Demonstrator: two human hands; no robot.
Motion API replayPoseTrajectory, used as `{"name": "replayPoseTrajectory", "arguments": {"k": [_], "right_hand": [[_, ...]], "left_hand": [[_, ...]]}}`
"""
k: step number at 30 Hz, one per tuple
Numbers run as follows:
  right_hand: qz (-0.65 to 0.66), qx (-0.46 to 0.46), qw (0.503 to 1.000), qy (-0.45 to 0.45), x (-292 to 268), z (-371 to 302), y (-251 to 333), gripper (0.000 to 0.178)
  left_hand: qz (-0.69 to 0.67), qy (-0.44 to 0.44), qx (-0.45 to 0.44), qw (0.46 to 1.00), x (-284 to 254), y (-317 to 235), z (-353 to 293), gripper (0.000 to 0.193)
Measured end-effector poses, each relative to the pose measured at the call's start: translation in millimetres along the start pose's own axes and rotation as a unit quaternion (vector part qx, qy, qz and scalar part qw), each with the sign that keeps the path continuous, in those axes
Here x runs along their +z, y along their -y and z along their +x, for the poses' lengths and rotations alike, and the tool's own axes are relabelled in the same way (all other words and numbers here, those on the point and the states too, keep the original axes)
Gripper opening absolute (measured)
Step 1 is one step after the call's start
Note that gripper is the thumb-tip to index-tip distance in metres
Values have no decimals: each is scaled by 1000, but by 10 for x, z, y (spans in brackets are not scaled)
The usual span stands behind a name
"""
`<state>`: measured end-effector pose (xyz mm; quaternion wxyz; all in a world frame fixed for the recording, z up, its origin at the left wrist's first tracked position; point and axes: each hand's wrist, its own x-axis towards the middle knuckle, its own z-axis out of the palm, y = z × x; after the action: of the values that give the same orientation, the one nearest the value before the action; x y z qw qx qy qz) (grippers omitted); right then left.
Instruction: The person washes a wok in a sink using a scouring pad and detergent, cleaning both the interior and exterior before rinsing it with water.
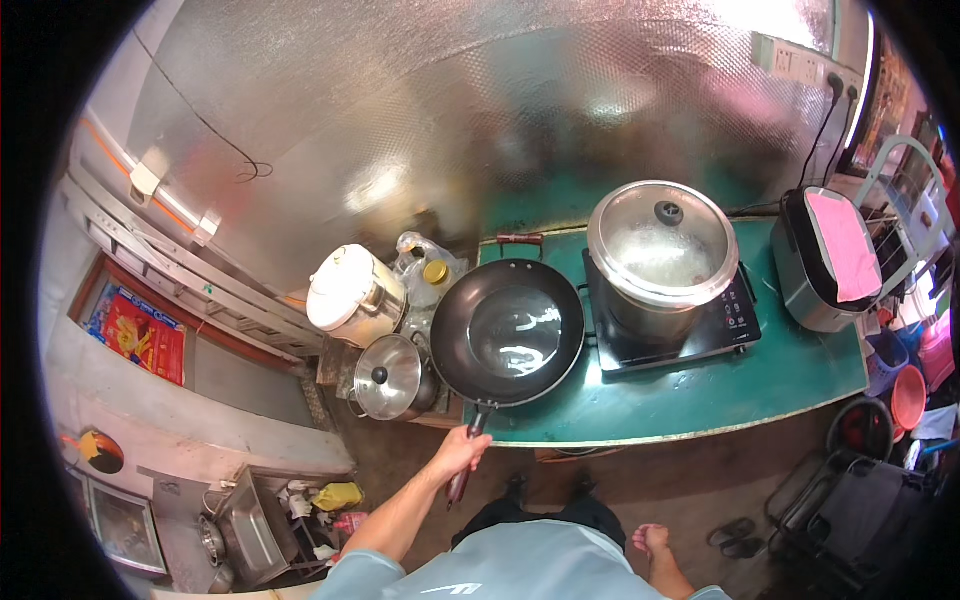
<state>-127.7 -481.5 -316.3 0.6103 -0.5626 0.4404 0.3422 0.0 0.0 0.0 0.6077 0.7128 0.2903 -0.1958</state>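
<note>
My left hand (459, 452) is closed round the dark handle of a black wok (470, 345). The wok sits over the left part of a green table (800, 362), its handle reaching past the front edge toward me. Bright reflections lie on its inside. Right of it, a large steel pot with a glass lid (650, 245) stands on a black induction cooker (690, 343). My right hand (652, 538) hangs beside my body, away from the table, its fingers curled with nothing visible in them.
Left of the table stand a white lidded canister (352, 290) and a steel pot with a glass lid (387, 378). A grey bin-shaped appliance with a pink cloth (842, 245) is at the table's right end. A dark folding chair (870, 510) and sandals (738, 538) are on the floor, right.
</note>
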Motion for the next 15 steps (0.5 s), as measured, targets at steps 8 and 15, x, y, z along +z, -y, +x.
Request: {"name": "replayPoseTrajectory", "arguments": {"k": [8,15], "right_hand": [[-113,-14,993,32,4,77,325,25],[-304,-22,943,135,779,-125,621,20]], "left_hand": [[-67,-13,-54,996,192,200,-1100,24],[-100,-48,-80,991,76,763,-2207,22]]}}
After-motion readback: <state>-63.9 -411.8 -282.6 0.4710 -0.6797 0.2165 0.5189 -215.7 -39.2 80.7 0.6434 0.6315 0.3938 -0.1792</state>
